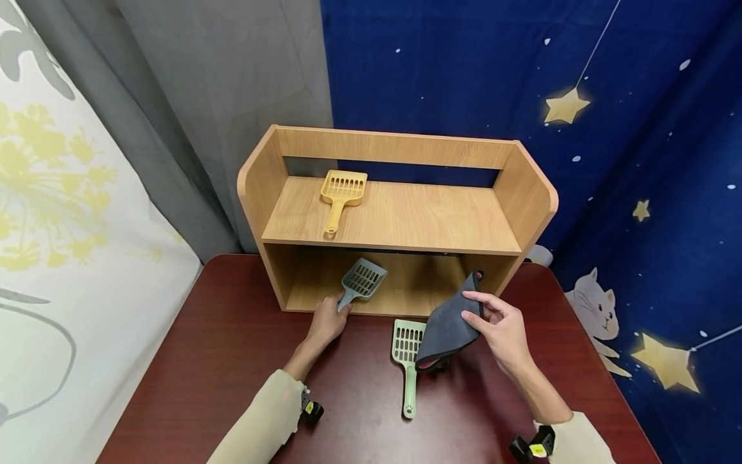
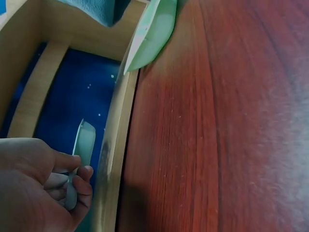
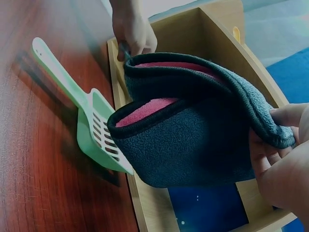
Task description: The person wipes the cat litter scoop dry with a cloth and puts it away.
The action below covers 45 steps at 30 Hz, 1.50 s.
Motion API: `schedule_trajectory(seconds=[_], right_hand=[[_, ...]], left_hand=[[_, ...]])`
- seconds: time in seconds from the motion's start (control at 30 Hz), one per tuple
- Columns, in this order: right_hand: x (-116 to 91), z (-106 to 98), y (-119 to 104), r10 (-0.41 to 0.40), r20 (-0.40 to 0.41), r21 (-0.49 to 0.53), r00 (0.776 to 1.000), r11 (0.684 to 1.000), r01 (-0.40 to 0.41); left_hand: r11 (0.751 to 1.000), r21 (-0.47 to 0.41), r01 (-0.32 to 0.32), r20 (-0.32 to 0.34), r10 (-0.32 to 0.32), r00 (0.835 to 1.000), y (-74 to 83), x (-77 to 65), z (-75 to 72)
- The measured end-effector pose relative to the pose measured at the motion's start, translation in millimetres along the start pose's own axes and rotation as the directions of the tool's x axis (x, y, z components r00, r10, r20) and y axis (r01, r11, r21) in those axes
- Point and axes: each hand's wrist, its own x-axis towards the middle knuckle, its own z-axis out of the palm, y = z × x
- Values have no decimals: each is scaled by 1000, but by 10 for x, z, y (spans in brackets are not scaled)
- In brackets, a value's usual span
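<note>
My left hand (image 1: 330, 318) grips the handle of a grey-blue slotted litter scoop (image 1: 364, 278), whose head reaches into the lower compartment of the wooden shelf (image 1: 394, 248). From the left wrist view, thumb and fingers close round that handle. A folded dark grey cloth (image 1: 449, 328) with a pink inner side hangs from my right hand (image 1: 500, 325), pinched between thumb and fingers at its edge. Close beside the cloth, a green litter scoop (image 1: 409, 386) lies on the table before the shelf; the cloth partly overlaps it in the head view. A yellow litter scoop (image 1: 342, 193) rests on the upper board.
The shelf's side panels (image 1: 536, 183) rise left and right of both levels. The dark red table (image 1: 243, 361) extends around its front. Behind hang a grey curtain (image 1: 232, 96) and a blue curtain with stars (image 1: 452, 71); a white patterned cloth (image 1: 69, 258) is at left.
</note>
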Motion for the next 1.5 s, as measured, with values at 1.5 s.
schedule_trajectory(seconds=[1.5], right_hand=[[44,71,-9,-44,-5,39,999,998,44]], left_hand=[[997,-58,-47,-229,33,973,-4,316,473]])
